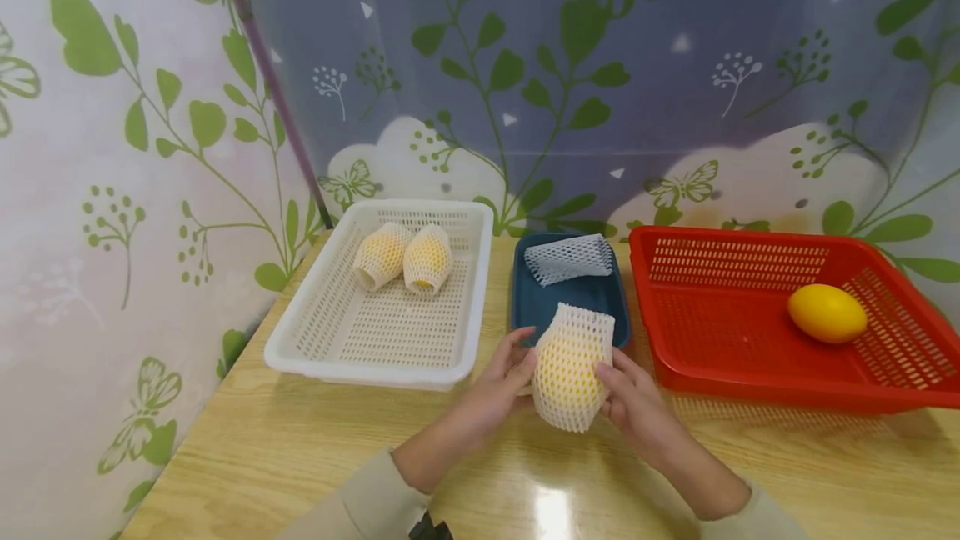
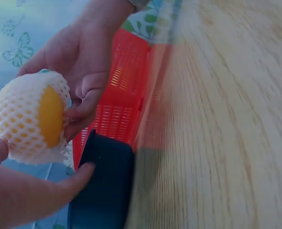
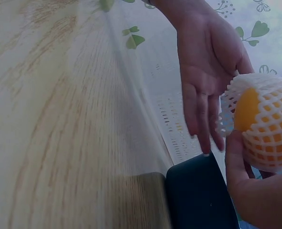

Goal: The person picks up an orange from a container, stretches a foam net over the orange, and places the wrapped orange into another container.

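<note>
Left hand (image 1: 498, 379): fingers straight, touching foam-netted yellow fruit (image 1: 572, 373), lower centre
Right hand (image 1: 637, 400): grips that fruit
Red basket (image 1: 720, 336): frame right, bare yellow fruit (image 1: 827, 313) inside

Table (image 1: 225, 461), white basket (image 1: 360, 372), blue tray (image 1: 536, 304), red basket (image 1: 757, 387)

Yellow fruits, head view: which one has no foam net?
The bare fruit in the red basket. The two fruits in the white basket and the held fruit all wear white foam nets.

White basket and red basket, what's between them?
In the head view, a blue tray with a foam net inside, and a netted fruit held in front.
</note>
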